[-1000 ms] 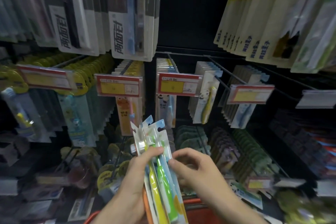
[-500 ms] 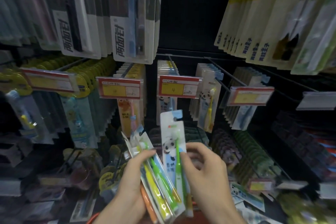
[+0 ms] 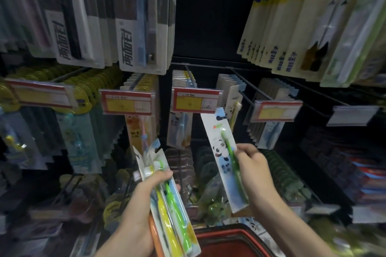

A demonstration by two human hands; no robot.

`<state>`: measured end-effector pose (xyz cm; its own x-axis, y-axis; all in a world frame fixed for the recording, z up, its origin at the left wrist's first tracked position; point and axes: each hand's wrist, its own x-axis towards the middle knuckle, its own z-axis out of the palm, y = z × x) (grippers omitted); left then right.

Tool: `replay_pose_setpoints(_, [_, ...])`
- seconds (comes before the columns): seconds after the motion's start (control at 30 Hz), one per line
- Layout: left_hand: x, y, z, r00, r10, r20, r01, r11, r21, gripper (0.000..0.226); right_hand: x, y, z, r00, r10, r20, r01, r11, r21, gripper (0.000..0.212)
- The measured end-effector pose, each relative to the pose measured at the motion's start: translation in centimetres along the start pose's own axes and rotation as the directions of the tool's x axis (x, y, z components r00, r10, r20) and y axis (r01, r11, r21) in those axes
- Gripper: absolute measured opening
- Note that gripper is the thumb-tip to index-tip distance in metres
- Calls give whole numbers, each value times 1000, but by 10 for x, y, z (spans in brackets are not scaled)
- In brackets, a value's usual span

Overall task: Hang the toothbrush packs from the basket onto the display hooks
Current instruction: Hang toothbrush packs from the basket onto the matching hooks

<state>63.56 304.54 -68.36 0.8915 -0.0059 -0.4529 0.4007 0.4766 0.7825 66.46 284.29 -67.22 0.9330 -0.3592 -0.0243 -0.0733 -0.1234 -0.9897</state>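
Observation:
My left hand [image 3: 144, 198] grips a fanned stack of toothbrush packs [image 3: 173, 204] with green, yellow and orange brushes, low in the middle. My right hand [image 3: 253, 165] pinches a single panda pack with a green toothbrush [image 3: 221, 152] by its right edge. This pack is tilted, and its blue hang tab points up toward the display hook [image 3: 240, 87] that carries matching panda packs [image 3: 231, 98]. The tab sits just below the red and yellow price tag [image 3: 195, 100]. The red basket [image 3: 229, 238] lies at the bottom edge, below both hands.
Rows of hooks with other toothbrush packs and price tags fill the shelf left and right. Large boxed packs [image 3: 133, 16] hang overhead at the left and yellow-blue ones [image 3: 292, 23] at the right. Lower hooks hold green and clear blister packs [image 3: 282, 173].
My right hand pulled one panda pack out of the stack and lifted it up and to the right toward the hooks. My left hand kept the remaining packs low.

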Motion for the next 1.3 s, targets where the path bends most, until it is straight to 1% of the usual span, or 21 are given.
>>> replay_pose_setpoints(0.07, [1, -1, -1, 999, 16, 29, -17, 999, 42, 29, 10, -4, -3, 1000, -1, -15, 1, 999, 47, 17])
replay_pose_setpoints(0.17, [-4, 1, 2, 1000, -9, -15, 10, 999, 50, 15, 26, -8, -7, 999, -8, -51, 13, 994, 113, 15])
replay_pose_setpoints(0.23, [0, 2, 0, 999, -7, -32, 8, 999, 50, 12, 36, -8, -8, 998, 14, -64, -1, 981, 194, 17])
replay_pose_setpoints(0.37, [5, 1, -9, 1000, 18, -14, -17, 997, 75, 15, 52, -6, -9, 994, 40, -105, -5, 950, 313, 26])
replay_pose_setpoints(0.43, [8, -1, -12, 1000, 23, 16, -25, 992, 127, 15, 56, -6, -6, 993, 60, -99, -19, 929, 370, 25])
replay_pose_setpoints(0.5, [7, 0, -9, 1000, 11, 24, -15, 983, 184, 26, 57, -7, -4, 993, 80, -91, -36, 914, 404, 22])
replay_pose_setpoints(0.53, [8, 3, -6, 1000, 3, 13, -5, 987, 162, 22, 60, -6, -3, 992, 84, -96, -38, 915, 402, 21])
replay_pose_setpoints(0.57, [4, 4, -1, 1000, -8, -9, 9, 993, 115, 13, 61, -5, -3, 991, 86, -106, -39, 922, 386, 22])
replay_pose_setpoints(0.6, [2, 5, 0, 1000, -1, -20, 3, 995, 102, 12, 63, -2, -4, 989, 85, -120, -38, 938, 345, 24])
replay_pose_setpoints(0.67, [4, 5, -3, 999, 15, -48, -11, 997, 73, 22, 62, 2, -6, 986, 54, -160, -29, 988, 153, 28])
replay_pose_setpoints(0.7, [5, 7, -2, 998, -2, -57, 5, 999, 53, 23, 57, 4, -7, 984, 23, -178, -14, 999, 49, 30])
replay_pose_setpoints(0.77, [6, 7, -3, 998, -28, -47, 29, 999, 28, 18, 43, 11, -8, 984, -7, -178, -5, 998, -64, 29])
replay_pose_setpoints(0.83, [0, 2, -5, 1000, -12, -3, 12, 1000, 20, 10, 24, 15, -6, 992, 23, -121, -35, 995, -96, 22])
replay_pose_setpoints(0.87, [-3, 0, -6, 1000, -4, 17, 3, 1000, 25, 13, 14, 17, -3, 997, 36, -70, -42, 995, -89, 20])
replay_pose_setpoints(0.93, [-7, -4, -6, 999, 19, 43, -19, 1000, 6, 17, -8, 16, 7, 994, 64, 87, -62, 998, -24, 13])
replay_pose_setpoints(1.0, [-5, -6, -6, 998, 37, 45, -37, 999, -8, 14, -28, 12, 19, 958, 94, 271, -117, 991, 69, 4])
replay_pose_setpoints(1.03, [-5, -7, -5, 999, 33, 36, -33, 999, -16, 13, -37, 12, 25, 929, 103, 357, -143, 986, 90, 9])
replay_pose_setpoints(1.1, [-6, -8, -5, 999, 29, 30, -28, 999, -16, 14, -49, 13, 34, 866, 118, 487, -167, 984, 60, 20])
replay_pose_setpoints(1.2, [-10, -7, -6, 999, -1, 50, 2, 1000, -30, 27, -57, 16, 42, 835, 124, 536, -144, 990, -5, 27])
replay_pose_setpoints(1.23, [-10, -7, -7, 998, -6, 61, 8, 999, -37, 33, -56, 18, 42, 839, 122, 530, -127, 992, -27, 27])
replay_pose_setpoints(1.3, [-12, -7, -8, 997, -9, 79, 14, 998, -58, 35, -54, 21, 42, 860, 102, 501, -70, 994, -84, 22])
